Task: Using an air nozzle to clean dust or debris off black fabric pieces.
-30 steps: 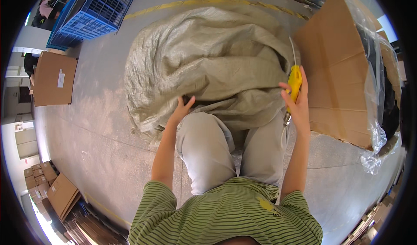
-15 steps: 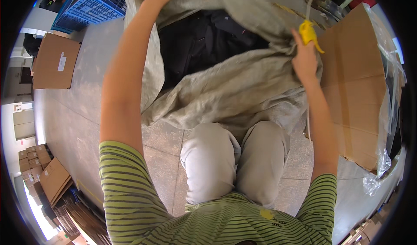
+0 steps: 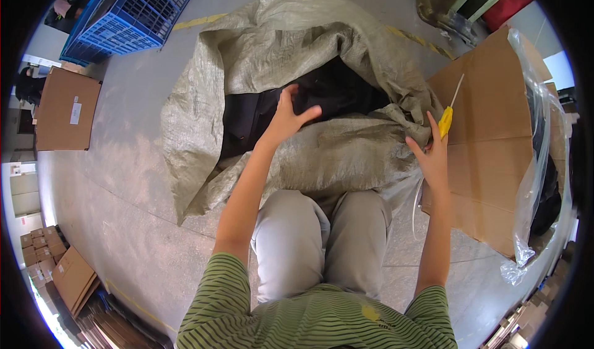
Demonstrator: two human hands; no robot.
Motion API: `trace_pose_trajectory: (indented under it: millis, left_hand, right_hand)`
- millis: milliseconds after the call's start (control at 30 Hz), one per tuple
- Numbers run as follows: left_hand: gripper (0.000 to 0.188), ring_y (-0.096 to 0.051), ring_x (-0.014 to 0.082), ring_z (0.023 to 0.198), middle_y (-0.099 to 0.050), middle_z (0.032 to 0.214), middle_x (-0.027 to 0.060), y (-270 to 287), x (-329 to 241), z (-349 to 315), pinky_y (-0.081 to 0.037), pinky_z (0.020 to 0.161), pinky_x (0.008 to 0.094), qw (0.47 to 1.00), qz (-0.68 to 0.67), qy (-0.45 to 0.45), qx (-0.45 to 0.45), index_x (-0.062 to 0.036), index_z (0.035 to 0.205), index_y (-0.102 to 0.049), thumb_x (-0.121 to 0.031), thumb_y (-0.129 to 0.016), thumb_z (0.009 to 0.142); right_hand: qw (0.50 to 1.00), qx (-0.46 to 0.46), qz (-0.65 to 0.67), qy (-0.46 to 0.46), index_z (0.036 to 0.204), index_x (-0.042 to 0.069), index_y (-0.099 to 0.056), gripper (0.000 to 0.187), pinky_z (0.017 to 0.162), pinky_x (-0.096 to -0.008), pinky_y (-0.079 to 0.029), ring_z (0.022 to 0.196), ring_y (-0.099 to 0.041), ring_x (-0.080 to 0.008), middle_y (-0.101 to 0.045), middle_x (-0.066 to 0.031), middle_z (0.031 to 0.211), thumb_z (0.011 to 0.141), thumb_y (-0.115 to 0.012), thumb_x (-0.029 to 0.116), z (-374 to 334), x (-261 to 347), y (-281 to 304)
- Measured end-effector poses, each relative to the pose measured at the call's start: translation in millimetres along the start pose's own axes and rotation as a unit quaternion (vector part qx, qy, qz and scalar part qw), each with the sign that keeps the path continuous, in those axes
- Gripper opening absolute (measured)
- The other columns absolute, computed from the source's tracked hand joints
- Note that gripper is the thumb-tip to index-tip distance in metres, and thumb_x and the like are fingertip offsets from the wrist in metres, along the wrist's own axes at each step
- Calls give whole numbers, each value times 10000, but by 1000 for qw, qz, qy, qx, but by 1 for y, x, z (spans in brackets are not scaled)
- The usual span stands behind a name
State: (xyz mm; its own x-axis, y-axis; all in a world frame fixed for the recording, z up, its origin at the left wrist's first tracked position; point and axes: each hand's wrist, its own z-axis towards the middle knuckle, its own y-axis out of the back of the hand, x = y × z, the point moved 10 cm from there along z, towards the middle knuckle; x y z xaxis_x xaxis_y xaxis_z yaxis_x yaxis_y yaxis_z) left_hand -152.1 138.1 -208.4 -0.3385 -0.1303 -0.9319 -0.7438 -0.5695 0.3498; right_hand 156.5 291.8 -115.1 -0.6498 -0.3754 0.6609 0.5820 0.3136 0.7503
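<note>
A large grey-beige woven sack (image 3: 346, 157) lies on the floor before my knees, its mouth spread wide. Folded black cloth items (image 3: 247, 117) show inside, partly covered by the sack's folds. My left hand (image 3: 288, 120) is open over the mouth, thumb and fingers apart, near the black cloth. At the sack's right side is my right hand (image 3: 433, 160), thumb and index finger apart by the bunched fabric. Its other fingers appear to hold a yellow plastic piece (image 3: 445, 123) with a thin white strip; the grip itself is mostly hidden.
A tall cardboard box (image 3: 489, 145) with clear plastic over its edge stands close on the right. Blue plastic crates (image 3: 136, 24) are at the far left, with a cardboard box (image 3: 68, 109) nearer. Flattened cardboard (image 3: 74, 281) and stacked small cartons sit at lower left.
My left hand has let go of the sack's far edge and come back over the mouth. The far edge has dropped outward. My right hand moved nearer with the yellow piece.
</note>
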Motion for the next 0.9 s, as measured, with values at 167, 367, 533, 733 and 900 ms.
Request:
trace_pose_trajectory:
  millis: [167,367,533,733,900]
  left_hand:
    - [980,-240,406,1271,-204,1367,241,-18,-65,9,-241,1034,496,964,222,-93,110,-204,1384,-202,-302,-783,601]
    - [800,-425,384,1118,-431,1213,171,-20,-76,55,-357,943,454,864,456,-211,28,-298,1358,-290,-78,-660,683]
    - [652,-523,325,1022,-524,1111,191,-50,-43,102,-423,888,368,890,400,-51,213,-191,1300,-399,-36,-604,701]
    - [375,-561,340,902,-588,896,162,-96,-49,103,-450,792,395,833,435,-221,262,-64,1074,-537,-71,-622,709]
    - [308,-568,335,877,-599,884,175,-62,-123,84,-463,735,396,852,427,-221,208,-57,1034,-551,-86,-602,732]
  right_hand:
    - [989,-127,72,-20,1318,195,-443,599,634,-208,-363,686,-363,-107,-476,-40,1003,769,-670,124,-33,13,46]
    - [980,-110,167,-1,1397,156,-299,630,602,-164,-343,625,-358,-51,-491,-10,899,839,-566,36,-65,31,67]
    - [917,18,357,-178,1312,65,-406,452,458,-164,-336,515,-395,-31,-556,-37,966,880,-530,114,-87,-10,55]
    - [874,125,415,-218,1071,-45,-541,303,376,-178,-241,372,-268,-19,-583,-28,731,898,-523,203,-109,-40,20]
    - [874,115,443,-164,1016,-31,-565,260,435,-194,-329,474,-455,-56,-612,-49,750,892,-530,195,-111,-45,24]
